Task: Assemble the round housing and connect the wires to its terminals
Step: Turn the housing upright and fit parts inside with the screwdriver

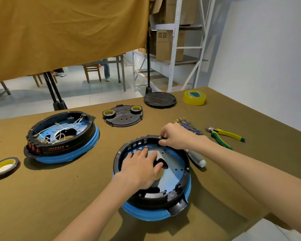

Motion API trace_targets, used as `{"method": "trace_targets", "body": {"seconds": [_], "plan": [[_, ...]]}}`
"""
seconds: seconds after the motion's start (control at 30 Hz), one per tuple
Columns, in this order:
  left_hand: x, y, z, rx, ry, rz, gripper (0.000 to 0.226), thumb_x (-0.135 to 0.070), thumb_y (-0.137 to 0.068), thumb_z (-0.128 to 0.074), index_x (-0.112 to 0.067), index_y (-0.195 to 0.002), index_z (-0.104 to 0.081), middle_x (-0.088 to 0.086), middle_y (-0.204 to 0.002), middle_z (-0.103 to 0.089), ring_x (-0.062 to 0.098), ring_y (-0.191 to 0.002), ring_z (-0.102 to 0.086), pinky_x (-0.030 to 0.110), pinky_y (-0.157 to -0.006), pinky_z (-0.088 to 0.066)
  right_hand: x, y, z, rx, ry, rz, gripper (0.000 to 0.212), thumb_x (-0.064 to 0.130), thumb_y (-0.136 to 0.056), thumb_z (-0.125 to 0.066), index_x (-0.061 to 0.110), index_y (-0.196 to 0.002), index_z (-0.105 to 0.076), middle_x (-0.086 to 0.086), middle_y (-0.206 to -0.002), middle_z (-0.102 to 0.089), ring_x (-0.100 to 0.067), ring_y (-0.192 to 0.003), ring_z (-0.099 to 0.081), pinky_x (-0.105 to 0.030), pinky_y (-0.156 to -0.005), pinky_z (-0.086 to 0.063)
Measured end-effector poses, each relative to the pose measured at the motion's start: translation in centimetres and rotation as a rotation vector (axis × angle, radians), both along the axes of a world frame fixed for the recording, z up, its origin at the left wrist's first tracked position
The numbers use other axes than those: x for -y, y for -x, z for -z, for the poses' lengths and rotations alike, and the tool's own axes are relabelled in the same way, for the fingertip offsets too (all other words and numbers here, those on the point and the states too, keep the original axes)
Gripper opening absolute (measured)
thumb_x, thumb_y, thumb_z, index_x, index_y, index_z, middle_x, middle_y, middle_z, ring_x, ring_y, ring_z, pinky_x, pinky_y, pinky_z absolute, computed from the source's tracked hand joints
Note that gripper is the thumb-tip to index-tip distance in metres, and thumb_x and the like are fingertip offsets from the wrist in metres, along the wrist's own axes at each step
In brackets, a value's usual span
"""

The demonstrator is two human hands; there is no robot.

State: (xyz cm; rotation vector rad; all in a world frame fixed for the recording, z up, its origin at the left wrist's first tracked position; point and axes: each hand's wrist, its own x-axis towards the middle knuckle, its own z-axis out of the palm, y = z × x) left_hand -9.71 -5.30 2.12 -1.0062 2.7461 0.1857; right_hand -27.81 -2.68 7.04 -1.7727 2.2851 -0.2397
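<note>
The round housing [179, 173], black ring on a blue base, lies on the olive table [59, 197] near the front edge. The left hand [142, 166] rests flat inside it with straight fingers, and the right hand [176, 136] pinches the far rim. A bundle of wires [188, 124] lies just behind the right hand.

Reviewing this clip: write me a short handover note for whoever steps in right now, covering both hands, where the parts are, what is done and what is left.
Left hand: flat, fingers straight, pressing inside the near round housing.
Right hand: fingers curled over the housing's far black rim, pinching it.
Loose wires lie beyond the right hand, pliers to their right, a screwdriver against the housing's right side.
Second housing, far left, already carries wires.
Black cover plate with two tape rolls on it sits behind.
Done: black ring sits on the blue base.
Left: no wires in the near housing yet; cover not fitted.
</note>
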Motion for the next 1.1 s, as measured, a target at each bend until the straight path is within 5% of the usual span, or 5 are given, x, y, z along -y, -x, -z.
{"method": "trace_targets", "body": {"seconds": [0.1,0.33,0.6,0.87,1.1], "plan": [[-0.4,-0.1,-0.4,0.019,0.148,-0.048,0.056,-0.053,-0.108,-0.022,-0.02,-0.15,-0.04,0.016,-0.154,-0.042,0.036,-0.139,-0.041,0.045,-0.115,-0.033,-1.4,0.9,0.7,-0.002,-0.175,0.061,0.033,0.024,-0.095,-0.064,0.009,-0.07,-0.051,-0.007,-0.059,-0.056,-0.015,-0.041,-0.057,-0.021,-0.039,-0.043],[-1.6,0.6,0.5,-0.174,-0.133,0.215,0.057,-0.053,-0.108,-0.029,-0.028,-0.159,-0.031,0.009,-0.17,-0.018,0.027,-0.158,-0.011,0.041,-0.125,-0.014,-0.4,-0.4,-0.2,0.024,-0.059,-0.043,0.041,0.032,-0.1,-0.063,0.002,-0.072,-0.063,-0.015,-0.067,-0.059,-0.03,-0.066,-0.054,-0.035,-0.059,-0.042],[-0.7,0.9,0.6,-0.034,-0.089,0.234,0.066,-0.061,-0.104,-0.032,-0.037,-0.163,-0.013,0.004,-0.173,-0.001,0.024,-0.159,0.002,0.051,-0.127,-0.003,-1.7,-0.8,1.3,-0.168,-0.138,0.028,0.025,0.014,-0.093,-0.06,0.01,-0.07,-0.051,-0.007,-0.062,-0.06,-0.023,-0.052,-0.065,-0.025,-0.039,-0.04],[0.0,1.1,0.3,-0.015,-0.015,0.188,0.069,-0.062,-0.103,-0.035,-0.032,-0.163,-0.017,0.008,-0.171,-0.012,0.03,-0.157,-0.013,0.051,-0.127,-0.013,-1.0,-2.1,1.3,-0.24,-0.06,0.028,0.037,0.012,-0.096,-0.06,0.016,-0.068,-0.035,-0.005,-0.072,-0.042,-0.018,-0.057,-0.043,-0.03,-0.046,-0.03],[0.7,0.7,-0.8,-0.097,-0.064,0.171,0.052,-0.048,-0.108,-0.035,-0.024,-0.154,-0.04,0.008,-0.156,-0.042,0.029,-0.143,-0.04,0.043,-0.114,-0.032,-1.5,-0.5,2.2,-0.034,0.147,0.049,0.044,0.043,-0.096,-0.066,0.008,-0.07,-0.067,-0.005,-0.06,-0.062,-0.022,-0.056,-0.058,-0.028,-0.048,-0.042]]}}
